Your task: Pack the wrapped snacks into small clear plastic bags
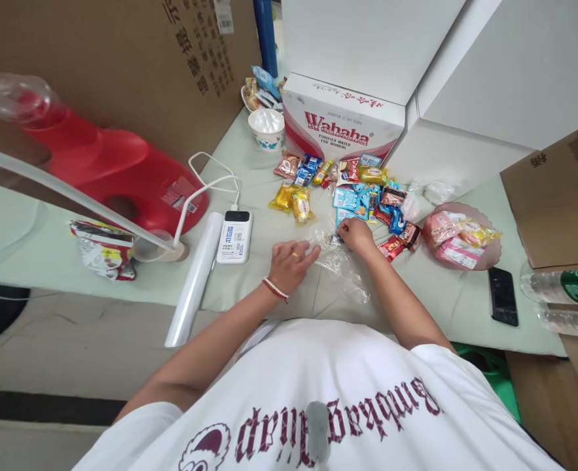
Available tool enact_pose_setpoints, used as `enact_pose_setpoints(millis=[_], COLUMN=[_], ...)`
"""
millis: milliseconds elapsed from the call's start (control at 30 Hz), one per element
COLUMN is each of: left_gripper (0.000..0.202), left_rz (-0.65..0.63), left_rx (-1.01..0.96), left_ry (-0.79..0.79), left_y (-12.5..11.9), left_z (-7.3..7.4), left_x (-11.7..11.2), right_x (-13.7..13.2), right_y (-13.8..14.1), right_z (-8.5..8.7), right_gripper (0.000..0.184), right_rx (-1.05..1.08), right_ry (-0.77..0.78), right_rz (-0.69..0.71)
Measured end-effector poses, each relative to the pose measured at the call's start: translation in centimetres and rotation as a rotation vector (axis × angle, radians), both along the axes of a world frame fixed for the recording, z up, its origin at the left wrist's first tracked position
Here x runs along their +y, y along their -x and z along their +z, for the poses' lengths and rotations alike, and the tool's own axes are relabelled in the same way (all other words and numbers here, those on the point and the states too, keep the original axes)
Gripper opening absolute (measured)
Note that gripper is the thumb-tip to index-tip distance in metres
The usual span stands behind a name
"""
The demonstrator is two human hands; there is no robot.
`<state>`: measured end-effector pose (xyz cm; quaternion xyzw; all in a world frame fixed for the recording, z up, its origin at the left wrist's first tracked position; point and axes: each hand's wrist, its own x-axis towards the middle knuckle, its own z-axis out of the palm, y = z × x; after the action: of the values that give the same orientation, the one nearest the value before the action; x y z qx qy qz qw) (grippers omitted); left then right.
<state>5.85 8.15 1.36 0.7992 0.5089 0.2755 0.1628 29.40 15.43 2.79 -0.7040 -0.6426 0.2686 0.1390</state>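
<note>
A crumpled clear plastic bag (342,275) lies on the table in front of me, with a small dark wrapped piece (334,239) at its upper part. My left hand (291,267), wearing a ring and a beaded bracelet, has bent fingers closed at the bag's left edge. On the other side my right hand (356,234) is closed in a pinch beside the small piece; what lies between its fingertips is hidden. Just beyond are yellow-wrapped snacks (302,204), blue packets (346,198) and red-wrapped bars (391,248).
Behind the snacks stands a Wahaba box (340,127), with a paper cup (268,129) to its left. A power bank (234,239), a white roll (195,281) and a red jug (122,163) are at left. A pink bowl (431,245) and a phone (503,297) are at right.
</note>
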Motion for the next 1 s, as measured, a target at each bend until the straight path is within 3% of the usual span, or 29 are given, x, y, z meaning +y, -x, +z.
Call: enact_pose_setpoints(millis=[67,100,200,300,400,500,633,767,900,1000], left_gripper=[0.023,0.022,0.017,0.013,0.029,0.04,0.041,0.038,0.024,0.02], left_rz=[-0.241,-0.293,-0.18,-0.054,-0.085,-0.075,0.138,0.358,0.647,0.725], left_rx=[0.071,0.078,-0.114,-0.348,-0.632,-0.946,-1.187,-1.463,-1.447,-1.37], left_ry=[0.103,0.145,0.294,0.421,0.557,0.658,0.708,0.846,0.784,0.71], left_y=[0.2,0.3,-0.2,-1.8,-4.0,-5.6,-5.6,-3.7,-1.4,0.1], left_z=[-0.1,-0.1,0.0,0.7,1.5,1.8,1.5,1.4,1.2,1.0], left_x=[0.5,0.8,1.6,1.9,1.8,1.5,1.2,1.3,2.0,2.5], right_x=[-0.4,-0.6,-1.8,-3.3,-4.9,-6.1,-6.8,-7.3,-7.7,-7.7], right_y=[0.1,0.1,0.0,0.4,1.7,2.9,2.9,1.5,-0.5,-2.3], right_z=[0.3,0.6,1.4,2.0,2.6,2.9,3.1,2.6,1.5,0.9], right_gripper=[0.011,0.013,0.014,0.018,0.033,0.041,0.039,0.037,0.038,0.033], right_rx=[0.036,0.056,0.138,0.459,0.922,1.159,1.145,1.139,1.102,0.955], right_ry=[-0.033,-0.053,-0.118,-0.119,0.027,0.084,-0.105,-0.246,-0.262,-0.293], right_rz=[0.036,0.052,0.09,0.095,0.03,-0.064,-0.202,-0.391,-0.659,-0.661])
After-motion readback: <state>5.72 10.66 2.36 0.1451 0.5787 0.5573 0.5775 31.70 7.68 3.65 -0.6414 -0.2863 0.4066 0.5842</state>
